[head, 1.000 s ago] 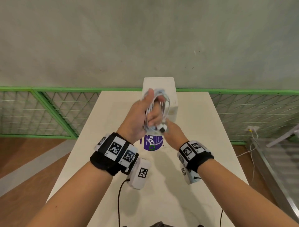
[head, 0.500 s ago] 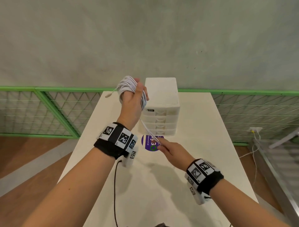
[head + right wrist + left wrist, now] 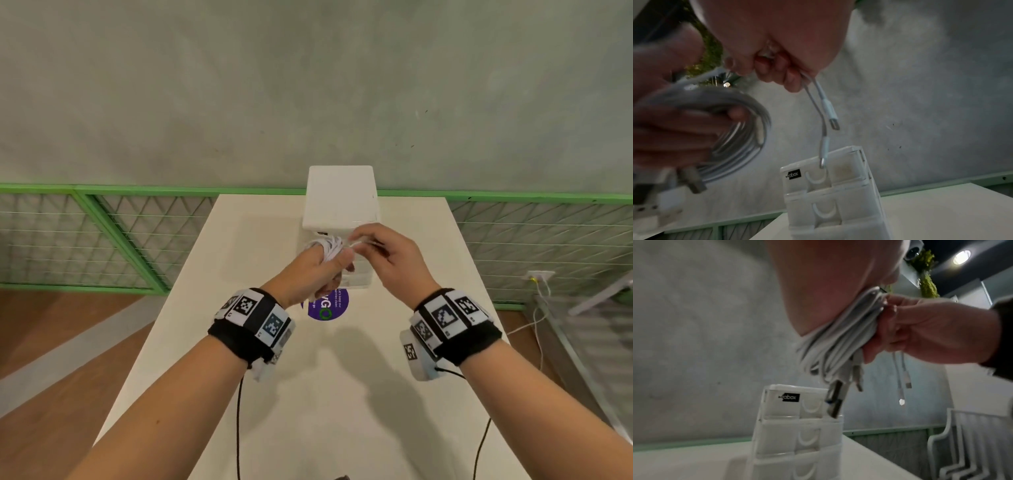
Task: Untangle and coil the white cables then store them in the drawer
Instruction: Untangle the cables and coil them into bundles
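Head view shows the white cables [image 3: 330, 247] looped around the left hand [image 3: 313, 270], held above the table [image 3: 308, 394] before the drawer unit [image 3: 340, 197]. Right hand [image 3: 390, 260] pinches the two loose ends, their connectors [image 3: 833, 123] dangling over the top drawer [image 3: 824, 172].

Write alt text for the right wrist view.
The right hand pinches two loose cable ends, their connectors dangling above a white drawer unit on the table. At left, the left hand grips the coiled white cables.
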A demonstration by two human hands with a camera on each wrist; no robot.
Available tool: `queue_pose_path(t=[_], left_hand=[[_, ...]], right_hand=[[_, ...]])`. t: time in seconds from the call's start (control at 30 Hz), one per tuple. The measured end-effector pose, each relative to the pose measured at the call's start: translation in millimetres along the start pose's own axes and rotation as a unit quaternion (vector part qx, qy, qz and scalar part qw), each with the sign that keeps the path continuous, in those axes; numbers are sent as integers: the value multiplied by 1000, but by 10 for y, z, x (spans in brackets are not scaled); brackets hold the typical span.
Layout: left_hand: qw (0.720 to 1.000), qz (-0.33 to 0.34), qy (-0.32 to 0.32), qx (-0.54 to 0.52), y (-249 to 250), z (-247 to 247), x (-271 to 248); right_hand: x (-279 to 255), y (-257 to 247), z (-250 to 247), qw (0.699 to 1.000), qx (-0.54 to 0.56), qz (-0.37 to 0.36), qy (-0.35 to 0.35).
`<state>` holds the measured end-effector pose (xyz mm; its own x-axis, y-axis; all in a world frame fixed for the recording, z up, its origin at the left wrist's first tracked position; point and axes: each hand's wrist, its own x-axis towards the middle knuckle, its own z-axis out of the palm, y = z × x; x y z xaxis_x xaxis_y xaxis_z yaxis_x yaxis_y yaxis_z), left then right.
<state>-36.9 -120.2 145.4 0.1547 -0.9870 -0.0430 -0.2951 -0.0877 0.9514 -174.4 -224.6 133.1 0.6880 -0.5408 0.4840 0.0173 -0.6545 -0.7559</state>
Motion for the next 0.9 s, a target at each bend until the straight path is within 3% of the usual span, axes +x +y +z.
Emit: queue_pose_path(t=[0.23,0.33,0.53,0.67,0.77,0.9], left_hand=[[982,-37,-67,-170,70,-15,-122],[968,-31,-105,-227,129,-47,-192],[939,-19,-118,-322,141,-110,-265],[927,14,-148,-344,148,-135,-333],[922,25,-162,-351,177,-166,-370],[930,14,-177,-321,216,-218,-400]], right_hand=[[99,-15,164,995,42,56,-72],[100,-117,240,989,112,66,-63],[90,-324,302,973,199,97,-59],[21,-390,353,962,250,89,-63],[-23,-408,410,947,295,122,-48],[-92,-432,449,929,335,152,-27]])
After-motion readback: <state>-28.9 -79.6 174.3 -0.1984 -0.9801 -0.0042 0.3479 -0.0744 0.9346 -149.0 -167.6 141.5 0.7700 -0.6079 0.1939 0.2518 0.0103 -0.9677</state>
